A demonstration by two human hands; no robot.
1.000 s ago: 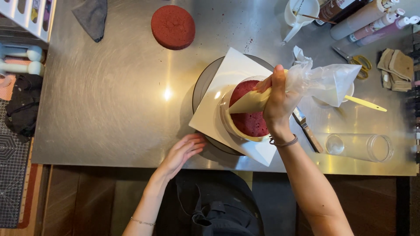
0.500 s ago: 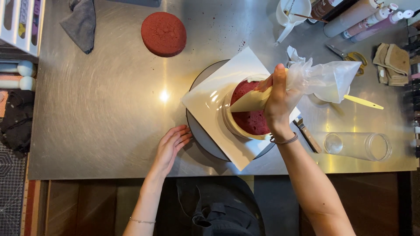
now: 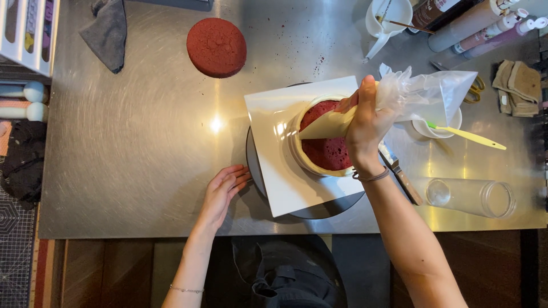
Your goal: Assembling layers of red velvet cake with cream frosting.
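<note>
two hands at a round red cake layer (image 3: 326, 149) ringed with pale cream.
right hand (image 3: 365, 122) grips a clear plastic piping bag (image 3: 365, 111) of cream over the cake, which sits on a white square board (image 3: 274, 154) on a dark turntable (image 3: 311, 211) near the steel table's (image 3: 142, 159) front edge. left hand (image 3: 222, 191), open and flat, touches the turntable's rim.

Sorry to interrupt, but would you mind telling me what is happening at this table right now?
A person is piping cream onto a red cake that sits on a white square board on a turntable. The right hand squeezes a piping bag, its tip at the cake's left rim, where a cream ring runs round the edge. The left hand rests at the turntable's edge. A second red cake layer lies apart.
</note>
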